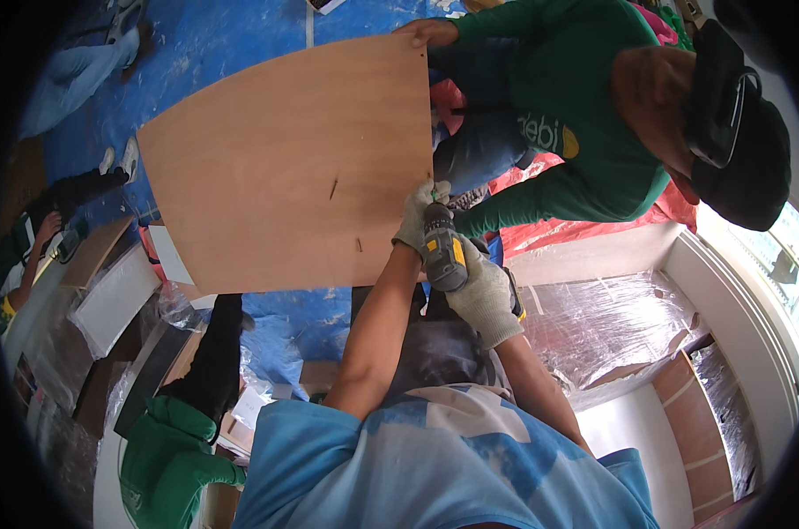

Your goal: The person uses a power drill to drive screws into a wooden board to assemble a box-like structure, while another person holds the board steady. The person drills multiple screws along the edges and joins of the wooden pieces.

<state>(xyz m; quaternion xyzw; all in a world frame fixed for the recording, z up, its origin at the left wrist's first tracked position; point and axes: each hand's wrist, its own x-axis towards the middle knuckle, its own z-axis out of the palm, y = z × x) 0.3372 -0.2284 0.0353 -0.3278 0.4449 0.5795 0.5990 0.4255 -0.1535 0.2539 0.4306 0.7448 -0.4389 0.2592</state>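
A large light-brown wooden panel lies in front of me. In my right hand is a grey and yellow cordless drill, its nose pointing away from me at the panel's right edge. That hand wears a pale work glove and wraps round the grip. Also gloved, my left hand is closed at the same edge, right by the drill's nose; a small greenish bit shows at its fingertips, too small to name. Two thin, screw-like pieces, one longer and one shorter, are on the panel's face.
A co-worker in a green top stands at the right, one hand on the panel's far corner. Blue sheeting covers the floor. Plastic-wrapped boards are at right. Another person in green bends at lower left, near stacked boards.
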